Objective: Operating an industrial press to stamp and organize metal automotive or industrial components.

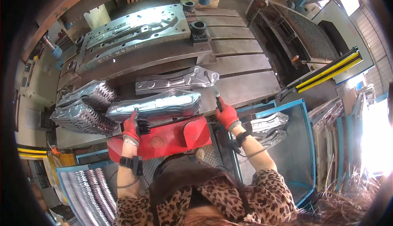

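Observation:
My left hand (132, 128), in a red glove, rests on the near end of a stack of pressed sheet-metal parts (157, 104) on the press table. My right hand (226, 115), also red-gloved, grips a slim rod-like hand tool (214, 92) whose tip reaches a single pressed metal part (176, 80) lying flat on the steel press bed (241, 68). A red control box (168, 138) sits just in front of my body, between my forearms.
More stacks of pressed parts (84, 107) lie at left. A large die plate (131, 31) sits at the back of the bed. A blue bin (286, 144) at right holds a few parts; another blue bin (88, 189) at lower left holds several. A yellow-black bar (329, 71) stands right.

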Demonstrator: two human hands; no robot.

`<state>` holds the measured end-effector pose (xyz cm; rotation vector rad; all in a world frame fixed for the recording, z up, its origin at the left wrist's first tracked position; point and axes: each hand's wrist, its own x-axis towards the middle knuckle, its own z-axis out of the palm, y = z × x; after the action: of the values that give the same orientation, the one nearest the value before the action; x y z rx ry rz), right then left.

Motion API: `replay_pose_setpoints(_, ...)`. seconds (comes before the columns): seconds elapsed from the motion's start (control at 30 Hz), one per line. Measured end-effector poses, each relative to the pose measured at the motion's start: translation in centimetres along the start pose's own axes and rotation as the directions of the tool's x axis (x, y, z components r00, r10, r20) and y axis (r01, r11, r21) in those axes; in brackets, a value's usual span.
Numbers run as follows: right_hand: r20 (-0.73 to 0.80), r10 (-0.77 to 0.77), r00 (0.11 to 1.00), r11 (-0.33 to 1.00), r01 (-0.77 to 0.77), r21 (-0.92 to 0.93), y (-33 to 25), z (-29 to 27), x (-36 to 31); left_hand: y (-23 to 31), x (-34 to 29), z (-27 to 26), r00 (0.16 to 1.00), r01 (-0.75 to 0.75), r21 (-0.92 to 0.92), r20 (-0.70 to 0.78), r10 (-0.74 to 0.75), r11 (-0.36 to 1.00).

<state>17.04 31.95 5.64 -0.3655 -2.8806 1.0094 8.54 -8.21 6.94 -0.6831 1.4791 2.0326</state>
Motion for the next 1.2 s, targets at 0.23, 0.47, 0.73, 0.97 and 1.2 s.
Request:
replay_pose_setpoints(0.23, -0.004, 0.092, 0.996, 0.992, -0.091, 0.084, -2.3, -0.9, -0.8, 2.8, -4.5, 4.2, 0.867, -0.014, -0.082, 0.495, 0.053, 0.997)
replay_pose_setpoints(0.47, 0.152, -0.005, 0.988, 0.995, 0.019, -0.094, -12.2, -10.9, -1.8, 3.7, 1.3, 9.9, 0.787, 0.269, -0.423, 0.615, 0.056, 0.865)
replay_pose_setpoints(0.73, 0.21, -0.185, 0.96, 0.918, 0.245, -0.312, -20.3, -13.8, -5.1, 1.5, 10.6, 12.4, 0.497, 0.498, -0.647, 0.758, 0.422, 0.576)
replay_pose_setpoints(0.97, 0.144, 0.018, 0.989, 0.994, -0.002, -0.107, -21.9, -21.2, -7.7, 2.4, 2.3, 13.7, 0.728, 0.262, -0.507, 0.663, 0.177, 0.821)
replay_pose_setpoints(1.2, -0.007, -0.129, 0.992, 0.963, 0.127, 0.237, -20.9, -18.0, -3.6, 9.7, 5.8, 11.9, 0.582, 0.236, -0.611, 0.712, 0.394, 0.755)
